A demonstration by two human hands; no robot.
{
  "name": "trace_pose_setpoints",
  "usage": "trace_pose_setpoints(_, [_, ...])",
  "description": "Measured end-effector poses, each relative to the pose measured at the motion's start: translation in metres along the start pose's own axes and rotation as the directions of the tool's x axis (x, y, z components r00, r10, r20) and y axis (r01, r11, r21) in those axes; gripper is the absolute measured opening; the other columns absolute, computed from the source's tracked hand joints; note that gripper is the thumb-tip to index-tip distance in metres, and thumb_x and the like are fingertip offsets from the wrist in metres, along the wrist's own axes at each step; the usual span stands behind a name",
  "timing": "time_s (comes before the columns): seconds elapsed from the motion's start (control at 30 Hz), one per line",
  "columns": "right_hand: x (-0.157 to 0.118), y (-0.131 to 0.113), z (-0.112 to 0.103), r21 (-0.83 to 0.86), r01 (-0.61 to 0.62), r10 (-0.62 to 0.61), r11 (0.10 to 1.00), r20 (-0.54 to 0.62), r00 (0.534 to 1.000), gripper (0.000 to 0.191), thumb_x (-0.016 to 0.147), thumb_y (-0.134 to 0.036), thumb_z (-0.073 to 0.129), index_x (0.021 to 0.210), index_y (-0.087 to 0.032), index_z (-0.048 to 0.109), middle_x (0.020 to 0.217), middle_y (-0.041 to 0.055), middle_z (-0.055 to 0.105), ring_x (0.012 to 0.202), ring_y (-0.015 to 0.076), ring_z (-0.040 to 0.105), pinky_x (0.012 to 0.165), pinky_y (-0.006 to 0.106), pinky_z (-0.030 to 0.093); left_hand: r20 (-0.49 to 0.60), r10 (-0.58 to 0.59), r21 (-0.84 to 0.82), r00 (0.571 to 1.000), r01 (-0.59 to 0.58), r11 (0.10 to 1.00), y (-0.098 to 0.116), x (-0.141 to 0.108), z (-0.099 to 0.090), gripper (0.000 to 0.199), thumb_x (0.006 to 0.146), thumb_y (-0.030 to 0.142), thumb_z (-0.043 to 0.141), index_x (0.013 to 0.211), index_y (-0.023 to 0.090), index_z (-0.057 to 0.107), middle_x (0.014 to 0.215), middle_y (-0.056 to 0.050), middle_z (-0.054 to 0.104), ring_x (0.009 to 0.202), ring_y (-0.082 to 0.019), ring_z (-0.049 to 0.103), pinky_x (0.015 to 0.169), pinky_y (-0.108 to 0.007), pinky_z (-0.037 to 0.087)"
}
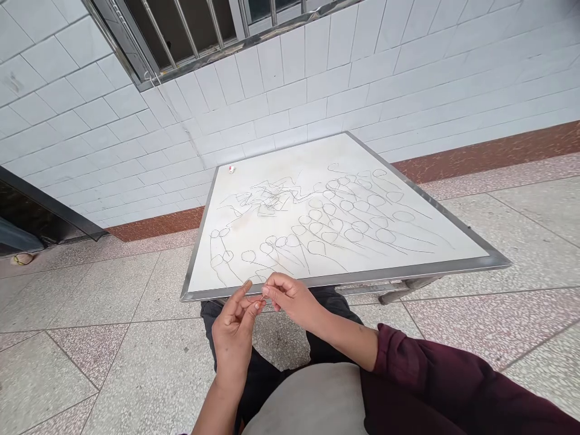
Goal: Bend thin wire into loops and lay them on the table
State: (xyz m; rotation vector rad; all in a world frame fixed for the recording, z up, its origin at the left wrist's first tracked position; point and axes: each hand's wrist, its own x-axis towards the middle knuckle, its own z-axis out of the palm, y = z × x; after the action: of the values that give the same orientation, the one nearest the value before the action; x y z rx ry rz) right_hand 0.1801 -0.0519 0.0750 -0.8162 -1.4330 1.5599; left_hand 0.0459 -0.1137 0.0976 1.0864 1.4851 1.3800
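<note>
**Left hand** (233, 329): bare, raised above the lap, thumb and forefinger nearly closed in a tight pinch on a thin pale strand (263, 297), too fine to identify.

**Right hand** (293, 299): bare, thumb and forefinger pinched on the same strand from the other side, just below the table's near edge; maroon sleeve (399, 374) pushed back from the forearm.

**Also present:** white-topped table with grey metal edging (344, 270), bearing thin dark looped lines (316, 215), cord or wire, cannot tell which, tangled towards the far left; small white-and-red object (232, 169) near the far corner; white tiled wall (408, 78) beyond.
</note>
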Motion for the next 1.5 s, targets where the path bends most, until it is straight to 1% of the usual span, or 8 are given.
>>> trace_pose_setpoints(0.53, [-0.002,0.004,0.011,-0.135,0.086,-0.098,0.987,-0.085,0.992,0.028,0.090,-0.040,0.050,0.070,-0.020,0.049,0.064,-0.0039,0.044,0.062,0.0119,0.041,0.058,0.024,0.035,-0.067,-0.053,-0.048,0.996,0.050,0.998,-0.006,0.000,-0.001,0.049,0.074,0.030,0.073,0.120,0.018,0.061,0.087,-0.003,0.074,0.083,-0.016,0.068,0.086,-0.032,0.051])
trace_pose_setpoints(0.7, [-0.001,0.007,0.004,-0.346,0.181,-0.201,0.920,-0.022,0.979,0.027,0.090,-0.035,0.053,0.068,-0.019,0.051,0.069,-0.0023,0.048,0.064,0.0119,0.045,0.060,0.025,0.039,-0.041,-0.032,-0.012,0.999,0.032,0.999,-0.006,-0.002,-0.004,0.066,0.078,0.029,0.069,0.138,0.021,0.044,0.076,0.001,0.071,0.077,-0.013,0.066,0.086,-0.031,0.050])
trace_pose_setpoints(0.8, [0.003,-0.002,-0.007,-0.482,0.330,-0.358,0.812,0.037,0.933,0.012,0.088,-0.032,0.060,0.090,-0.020,0.059,0.092,0.0042,0.055,0.077,0.0141,0.052,0.067,0.028,0.046,0.040,-0.043,-0.014,0.998,0.044,0.999,-0.007,-0.002,-0.007,0.076,0.078,0.029,0.068,0.145,0.021,0.032,0.072,0.003,0.069,0.074,-0.014,0.065,0.083,-0.032,0.050])
trace_pose_setpoints(0.9, [0.011,-0.013,-0.016,-0.566,0.559,-0.500,0.606,0.276,0.821,0.020,0.090,-0.025,0.058,0.110,-0.024,0.060,0.111,0.0083,0.057,0.098,0.0187,0.052,0.080,0.034,0.049,0.116,-0.063,-0.010,0.991,0.064,0.998,-0.008,-0.002,-0.008,0.080,0.078,0.028,0.068,0.147,0.020,0.028,0.069,0.003,0.067,0.072,-0.014,0.063,0.081,-0.033,0.051])
trace_pose_setpoints(0.97, [0.016,-0.015,-0.020,-0.538,0.669,-0.521,0.513,0.424,0.741,0.017,0.092,-0.022,0.055,0.107,-0.024,0.063,0.107,0.0069,0.062,0.098,0.0183,0.053,0.082,0.034,0.049,0.158,-0.085,-0.007,0.984,0.087,0.996,-0.008,-0.003,-0.007,0.082,0.078,0.027,0.068,0.147,0.020,0.025,0.068,0.004,0.066,0.071,-0.014,0.062,0.081,-0.034,0.051])
trace_pose_setpoints(1.07, [0.021,-0.011,-0.023,-0.448,0.736,-0.566,0.507,0.471,0.676,0.013,0.091,-0.020,0.057,0.102,-0.022,0.065,0.096,0.0053,0.066,0.090,0.0157,0.056,0.077,0.029,0.051,0.202,-0.114,-0.027,0.973,0.122,0.992,-0.005,-0.006,-0.006,0.082,0.078,0.026,0.067,0.148,0.021,0.024,0.069,0.004,0.066,0.073,-0.014,0.063,0.081,-0.034,0.051])
trace_pose_setpoints(1.23, [0.019,-0.005,-0.021,-0.458,0.718,-0.573,0.523,0.435,0.695,0.011,0.092,-0.020,0.056,0.098,-0.020,0.065,0.090,0.0051,0.063,0.084,0.0142,0.056,0.073,0.026,0.051,0.224,-0.112,-0.089,0.968,0.134,0.987,0.000,-0.010,-0.007,0.081,0.077,0.023,0.066,0.147,0.020,0.025,0.065,0.005,0.065,0.069,-0.014,0.063,0.081,-0.035,0.052])
trace_pose_setpoints(1.5, [0.012,-0.002,-0.013,-0.542,0.700,-0.578,0.464,0.413,0.704,0.013,0.094,-0.020,0.050,0.093,-0.019,0.063,0.087,0.0052,0.061,0.082,0.0151,0.052,0.072,0.028,0.048,0.206,-0.131,-0.117,0.970,0.157,0.981,-0.002,-0.010,-0.004,0.077,0.075,0.021,0.068,0.143,0.016,0.033,0.066,0.004,0.065,0.066,-0.012,0.061,0.074,-0.028,0.052])
